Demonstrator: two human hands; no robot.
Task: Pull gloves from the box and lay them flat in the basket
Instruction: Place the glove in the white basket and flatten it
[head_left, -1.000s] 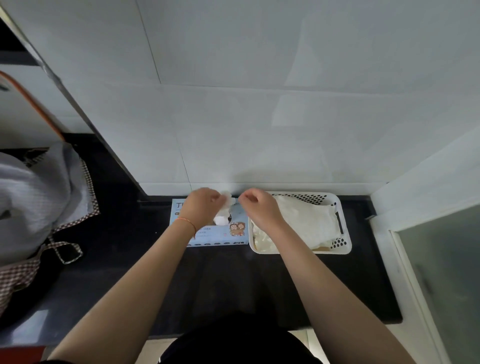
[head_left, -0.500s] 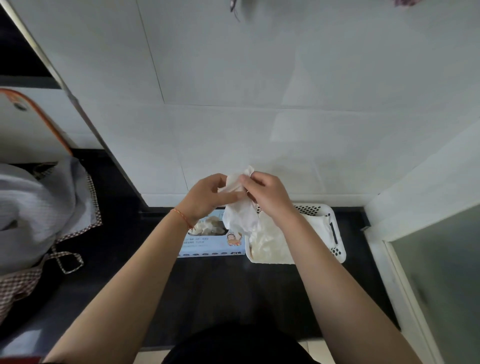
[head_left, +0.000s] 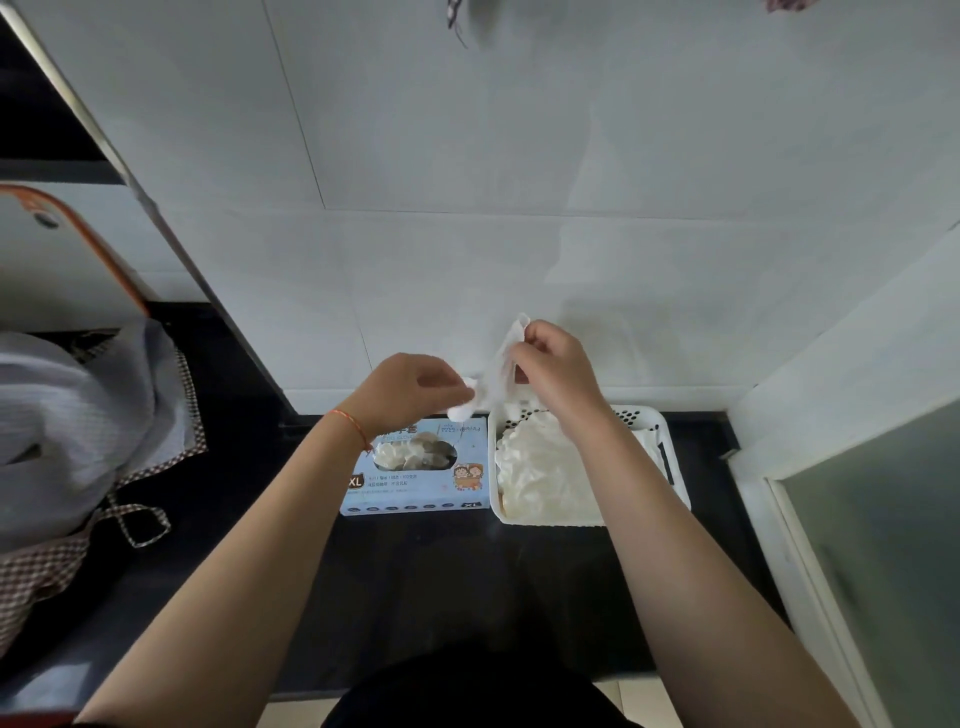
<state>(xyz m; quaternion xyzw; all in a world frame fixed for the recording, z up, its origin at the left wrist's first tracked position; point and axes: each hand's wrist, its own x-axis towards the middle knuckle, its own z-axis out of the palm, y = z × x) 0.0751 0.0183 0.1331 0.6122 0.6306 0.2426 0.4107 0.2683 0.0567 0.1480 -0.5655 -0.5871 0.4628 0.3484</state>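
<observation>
A thin white glove (head_left: 494, 374) hangs in the air between my hands, above the gap between box and basket. My right hand (head_left: 556, 371) pinches its upper end, raised above the basket's back left corner. My left hand (head_left: 410, 389) pinches its lower end, just above the box. The light blue glove box (head_left: 415, 486) lies on the black counter, its oval opening showing more gloves. To its right stands the white perforated basket (head_left: 672, 486) holding a pile of white gloves (head_left: 540, 478).
A grey cloth with checked trim (head_left: 78, 431) is heaped on the counter at the left. A white tiled wall rises behind the box and basket. A white wall and frosted glass panel (head_left: 883, 545) close off the right side.
The glove came up out of the box between both hands. My hands have since drawn apart, the right one rising to the right and the left one dropping toward the box.
</observation>
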